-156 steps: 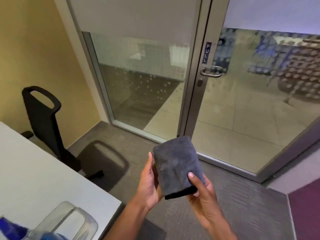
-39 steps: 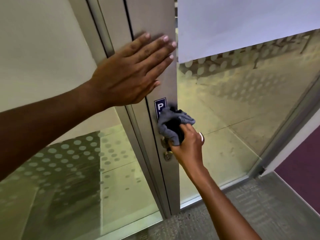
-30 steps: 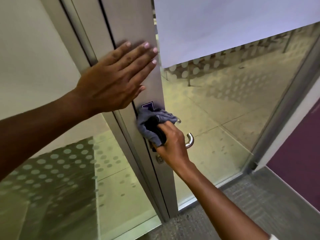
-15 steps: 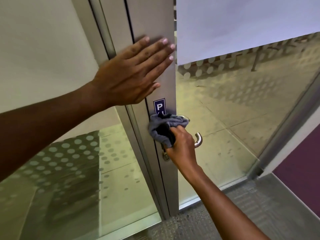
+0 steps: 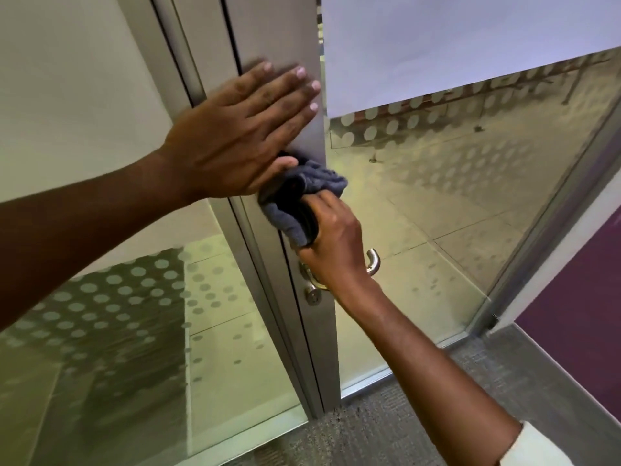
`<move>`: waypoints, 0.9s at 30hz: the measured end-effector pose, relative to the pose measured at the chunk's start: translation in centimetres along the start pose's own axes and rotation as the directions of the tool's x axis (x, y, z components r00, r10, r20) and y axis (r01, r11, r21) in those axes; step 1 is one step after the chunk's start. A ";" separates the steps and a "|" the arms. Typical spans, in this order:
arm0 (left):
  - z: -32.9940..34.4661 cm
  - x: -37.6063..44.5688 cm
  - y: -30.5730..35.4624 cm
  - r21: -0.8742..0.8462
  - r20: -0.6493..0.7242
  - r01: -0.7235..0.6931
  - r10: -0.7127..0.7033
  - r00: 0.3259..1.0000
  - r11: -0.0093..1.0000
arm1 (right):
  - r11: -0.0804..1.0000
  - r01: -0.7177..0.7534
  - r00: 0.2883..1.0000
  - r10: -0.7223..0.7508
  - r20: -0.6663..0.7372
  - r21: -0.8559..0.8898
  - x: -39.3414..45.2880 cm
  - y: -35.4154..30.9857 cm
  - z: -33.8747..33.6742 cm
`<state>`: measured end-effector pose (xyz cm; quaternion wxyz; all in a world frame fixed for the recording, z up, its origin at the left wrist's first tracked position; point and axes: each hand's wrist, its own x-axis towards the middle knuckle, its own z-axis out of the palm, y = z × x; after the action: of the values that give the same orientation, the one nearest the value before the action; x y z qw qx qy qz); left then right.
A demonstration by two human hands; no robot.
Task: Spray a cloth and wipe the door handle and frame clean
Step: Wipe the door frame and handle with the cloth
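My right hand [image 5: 332,243] grips a bunched grey cloth [image 5: 295,196] and presses it against the metal door frame [image 5: 312,331], just above the silver lever handle [image 5: 373,262]. My wrist hides most of the handle. A round keyhole [image 5: 312,298] sits below it. My left hand [image 5: 242,132] lies flat, fingers apart, on the frame higher up, its thumb touching the cloth. The cloth and hand cover the blue pull sign.
A glass panel with frosted dots [image 5: 127,297] stands left of the frame, and the glass door leaf [image 5: 437,196] is to its right. Grey carpet [image 5: 420,415] covers the floor below. A purple wall [image 5: 578,314] rises at the far right.
My right hand has slid the cloth up the frame from beside the handle to just under my left hand, covering the pull sign. The left hand stays flat on the frame.
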<state>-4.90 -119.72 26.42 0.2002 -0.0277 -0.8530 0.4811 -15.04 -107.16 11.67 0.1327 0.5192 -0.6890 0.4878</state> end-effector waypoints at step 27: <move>0.5 -0.1 -0.2 0.001 -0.010 0.011 -0.011 1.000 1.000 | 0.992 -0.122 0.962 0.128 0.241 -0.039 -4.0 3.1 1.4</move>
<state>-4.95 -120.21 26.30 0.2072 -0.0253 -0.8519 0.4803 -15.52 -105.98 6.57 0.0225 0.5290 -0.7371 0.4199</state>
